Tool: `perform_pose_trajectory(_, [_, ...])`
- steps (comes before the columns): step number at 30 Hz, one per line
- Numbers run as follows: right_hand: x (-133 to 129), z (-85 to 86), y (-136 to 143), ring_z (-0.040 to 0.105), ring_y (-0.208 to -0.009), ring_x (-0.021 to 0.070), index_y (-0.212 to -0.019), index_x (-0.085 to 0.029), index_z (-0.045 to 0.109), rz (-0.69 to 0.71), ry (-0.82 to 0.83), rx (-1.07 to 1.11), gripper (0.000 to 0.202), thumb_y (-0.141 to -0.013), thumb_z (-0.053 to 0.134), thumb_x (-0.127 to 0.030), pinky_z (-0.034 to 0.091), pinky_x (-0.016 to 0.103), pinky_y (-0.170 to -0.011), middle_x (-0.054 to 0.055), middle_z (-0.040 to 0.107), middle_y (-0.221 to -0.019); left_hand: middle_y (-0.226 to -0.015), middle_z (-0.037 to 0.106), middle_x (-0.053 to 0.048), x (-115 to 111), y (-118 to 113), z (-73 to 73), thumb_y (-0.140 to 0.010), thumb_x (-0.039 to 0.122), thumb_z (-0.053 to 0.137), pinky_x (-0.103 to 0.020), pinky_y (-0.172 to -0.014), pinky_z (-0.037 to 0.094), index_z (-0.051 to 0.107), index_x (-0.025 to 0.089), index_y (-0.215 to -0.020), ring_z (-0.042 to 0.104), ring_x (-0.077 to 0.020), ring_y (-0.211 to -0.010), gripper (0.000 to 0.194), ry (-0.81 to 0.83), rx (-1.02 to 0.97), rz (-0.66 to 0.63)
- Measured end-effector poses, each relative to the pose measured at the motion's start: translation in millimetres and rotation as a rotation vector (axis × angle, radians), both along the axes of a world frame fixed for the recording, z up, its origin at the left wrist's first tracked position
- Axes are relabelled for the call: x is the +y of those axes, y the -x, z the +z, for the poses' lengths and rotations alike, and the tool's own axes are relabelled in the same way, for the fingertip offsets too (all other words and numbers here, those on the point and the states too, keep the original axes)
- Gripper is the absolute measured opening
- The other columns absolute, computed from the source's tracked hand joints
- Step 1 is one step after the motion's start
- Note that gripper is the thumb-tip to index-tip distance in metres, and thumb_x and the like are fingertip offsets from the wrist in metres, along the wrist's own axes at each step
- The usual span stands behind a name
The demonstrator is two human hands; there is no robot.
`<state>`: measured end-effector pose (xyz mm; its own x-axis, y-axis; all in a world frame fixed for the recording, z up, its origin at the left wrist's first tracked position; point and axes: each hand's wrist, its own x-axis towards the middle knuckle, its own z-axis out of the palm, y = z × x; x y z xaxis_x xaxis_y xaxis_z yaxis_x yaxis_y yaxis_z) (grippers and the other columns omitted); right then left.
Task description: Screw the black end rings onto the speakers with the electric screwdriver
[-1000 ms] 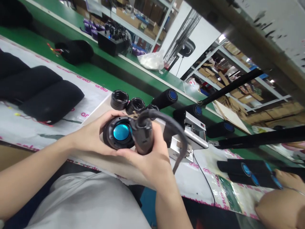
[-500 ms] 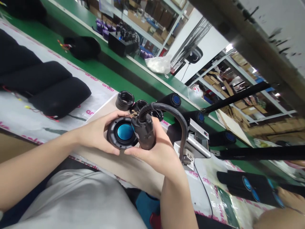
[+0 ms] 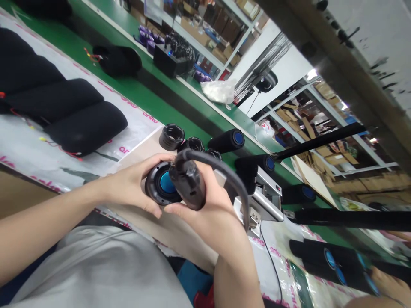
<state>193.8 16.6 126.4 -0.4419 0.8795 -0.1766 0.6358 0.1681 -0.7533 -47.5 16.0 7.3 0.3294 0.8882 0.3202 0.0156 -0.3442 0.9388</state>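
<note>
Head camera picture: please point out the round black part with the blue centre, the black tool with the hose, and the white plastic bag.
Round black part (image 3: 159, 185), head view: on its blue centre.
Black tool (image 3: 190, 187), head view: on its body, in the right hand.
White plastic bag (image 3: 221, 90), head view: on its middle.

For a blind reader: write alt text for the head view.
Two hands meet over a workbench: the left hand holds a black ring with a blue centre, the right hand a black tool with a thick cable.
</note>
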Motion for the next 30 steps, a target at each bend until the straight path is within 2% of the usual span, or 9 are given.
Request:
perform_pose_trajectory(3, [-4.5, -2.2, 0.1, 0.073, -0.123, 0.0379, -0.150, -0.051, 0.061, -0.055, -0.008, -0.060, 0.081, -0.078, 0.096, -0.052, 0.067, 0.063, -0.100, 0.000, 0.074, -0.140, -0.152, 0.068, -0.010, 0.1, -2.2, 2.2, -0.065, 0.054, 0.107, -0.057, -0.128, 0.053, 0.056, 0.034, -0.157, 0.065, -0.0417, -0.147, 0.107, 0.010, -0.019, -0.011])
perform_pose_trajectory(7, [3.5, -9.1, -3.2, 0.070, -0.132, 0.0339, -0.151, -0.051, 0.060, -0.004, -0.041, 0.080, 0.086, -0.076, 0.101, -0.046, 0.060, 0.062, -0.118, -0.003, 0.071, -0.144, -0.163, 0.061, -0.017, -0.1, -7.1, 5.1, -0.047, 0.064, 0.111, -0.059, -0.130, 0.050, 0.054, 0.029, -0.158, 0.060, -0.0482, -0.151, 0.129, 0.043, -0.055, 0.061])
perform_pose_trajectory(10, [9.1, -11.7, -4.3, 0.068, -0.139, 0.0307, -0.149, -0.044, 0.065, -0.009, -0.015, 0.221, 0.089, -0.070, 0.105, -0.039, 0.058, 0.054, -0.125, -0.002, 0.071, -0.147, -0.163, 0.062, -0.016, -3.8, -12.0, 7.7, -0.058, 0.060, 0.109, -0.056, -0.128, 0.054, 0.054, 0.029, -0.156, 0.060, -0.0463, -0.152, 0.117, 0.049, -0.054, 0.087])
perform_pose_trajectory(14, [9.6, -10.9, -4.2, 0.075, -0.128, 0.0284, -0.139, -0.032, 0.071, -0.119, 0.011, 0.346, 0.084, -0.063, 0.107, -0.032, 0.066, 0.044, -0.112, 0.003, 0.074, -0.143, -0.160, 0.064, -0.017, -8.4, -15.4, 8.0, -0.061, 0.057, 0.107, -0.059, -0.122, 0.058, 0.055, 0.027, -0.152, 0.064, -0.0478, -0.148, 0.109, 0.060, -0.009, 0.125])
perform_pose_trajectory(17, [7.9, -14.5, -4.6, 0.074, -0.131, 0.0278, -0.135, -0.034, 0.074, -0.126, -0.039, 0.308, 0.081, -0.062, 0.108, -0.032, 0.066, 0.041, -0.109, 0.001, 0.075, -0.143, -0.160, 0.065, -0.018, -9.1, -16.0, 8.7, -0.063, 0.055, 0.106, -0.058, -0.119, 0.060, 0.054, 0.027, -0.152, 0.064, -0.0478, -0.147, 0.106, 0.064, 0.010, 0.145])
perform_pose_trajectory(22, [8.2, -26.4, -8.2, 0.066, -0.144, 0.0298, -0.143, -0.042, 0.069, -0.118, 0.013, 0.335, 0.094, -0.059, 0.111, -0.037, 0.059, 0.049, -0.125, -0.001, 0.072, -0.147, -0.158, 0.067, -0.013, -10.1, -16.3, 6.8, -0.069, 0.051, 0.104, -0.051, -0.119, 0.062, 0.054, 0.031, -0.153, 0.068, -0.0429, -0.144, 0.101, 0.013, -0.014, 0.123])
perform_pose_trajectory(25, [13.8, -21.9, -10.7, 0.066, -0.145, 0.0304, -0.145, -0.040, 0.068, -0.040, 0.020, 0.293, 0.089, -0.066, 0.108, -0.039, 0.058, 0.050, -0.124, 0.000, 0.071, -0.149, -0.162, 0.063, -0.013, -12.2, -16.8, 1.7, -0.066, 0.059, 0.106, -0.053, -0.122, 0.060, 0.051, 0.034, -0.158, 0.066, -0.0426, -0.146, 0.110, -0.045, -0.033, 0.144])
perform_pose_trajectory(28, [22.5, -9.7, -10.6, 0.068, -0.141, 0.0262, -0.147, -0.040, 0.068, 0.090, 0.001, 0.261, 0.081, -0.074, 0.103, -0.032, 0.057, 0.045, -0.125, -0.002, 0.073, -0.144, -0.161, 0.062, -0.016, -14.7, -20.6, -1.1, -0.058, 0.069, 0.106, -0.059, -0.128, 0.053, 0.042, 0.035, -0.164, 0.061, -0.0443, -0.151, 0.129, -0.058, -0.067, 0.164])
perform_pose_trajectory(30, [27.7, -4.1, -9.0, 0.069, -0.137, 0.0246, -0.146, -0.038, 0.069, 0.146, -0.009, 0.250, 0.077, -0.076, 0.101, -0.031, 0.057, 0.042, -0.124, -0.002, 0.074, -0.142, -0.160, 0.062, -0.017, -16.5, -25.1, -1.1, -0.057, 0.071, 0.106, -0.062, -0.130, 0.052, 0.040, 0.035, -0.164, 0.060, -0.0453, -0.152, 0.131, -0.064, -0.079, 0.201])
